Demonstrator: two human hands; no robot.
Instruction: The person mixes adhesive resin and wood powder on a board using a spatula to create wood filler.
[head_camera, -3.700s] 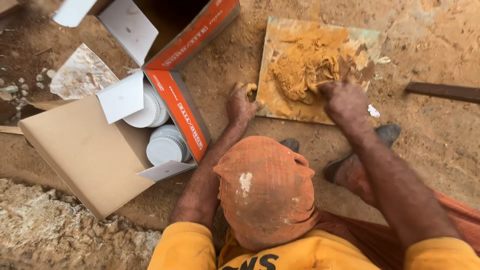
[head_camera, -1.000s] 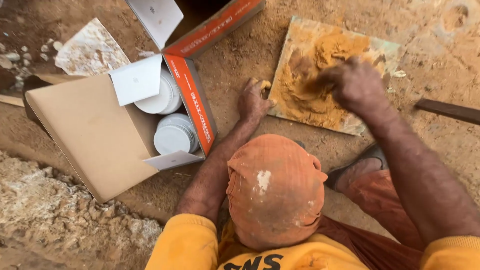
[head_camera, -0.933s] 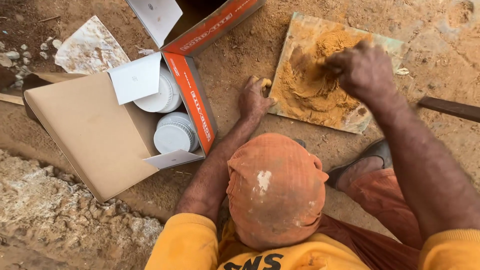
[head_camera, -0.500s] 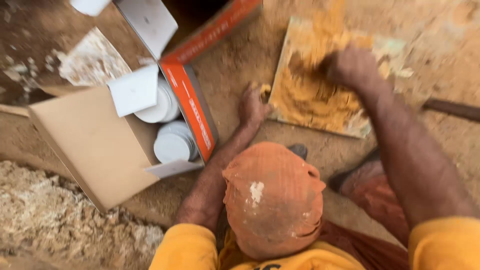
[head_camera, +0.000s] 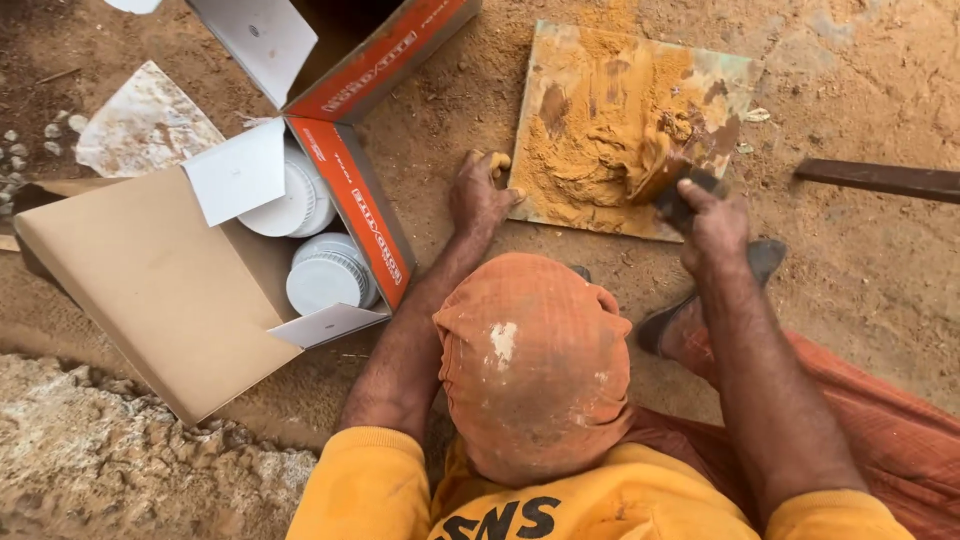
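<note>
A square tile (head_camera: 560, 60) lies on the sandy ground, smeared with yellow-brown paste (head_camera: 600, 150). My right hand (head_camera: 715, 215) grips a dark-handled scraper (head_camera: 665, 185) whose blade is coated with paste and rests in the heap near the tile's lower right. My left hand (head_camera: 478, 192) lies on the ground at the tile's left edge, its fingers curled against that edge. An orange head cloth (head_camera: 535, 365) covers the head just below both hands.
An open cardboard box (head_camera: 150, 290) with orange sides sits at the left and holds white round tubs (head_camera: 325, 275). A second open box (head_camera: 380, 60) stands behind it. A dark flat bar (head_camera: 880, 178) lies at the right. Rubble (head_camera: 110, 470) fills the lower left.
My right hand has drawn the scraper from the tile's upper middle down to its lower right. My left hand has stayed at the tile's edge. The view has shifted slightly.
</note>
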